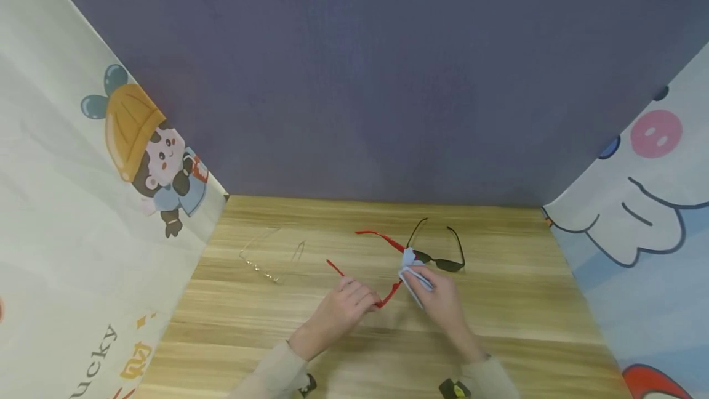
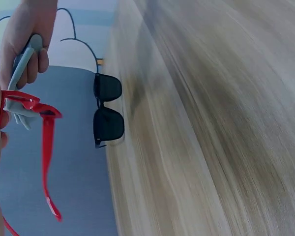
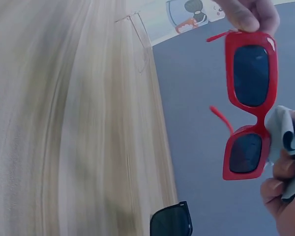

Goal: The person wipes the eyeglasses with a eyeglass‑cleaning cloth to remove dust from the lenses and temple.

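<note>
Red-framed sunglasses [image 3: 259, 120] with dark lenses are held up above the table, temples unfolded. My left hand [image 1: 348, 305] pinches them at one end of the frame, as the right wrist view shows. My right hand [image 1: 441, 302] grips a folded light blue-grey cloth [image 1: 414, 282]. Part of that cloth [image 3: 280, 135] lies against the red frame near the bridge and the other lens. In the left wrist view, the right hand [image 2: 32, 37] has its fingers curled round the cloth, and a red temple [image 2: 47, 157] hangs down beside it.
Black sunglasses [image 1: 447, 265] stand with temples spread on the wooden table [image 1: 498, 300], just behind my right hand. Thin gold-rimmed glasses [image 1: 259, 268] lie to the left. A dark grey panel [image 1: 354, 79] rises at the back, with printed cartoon sheets on both sides.
</note>
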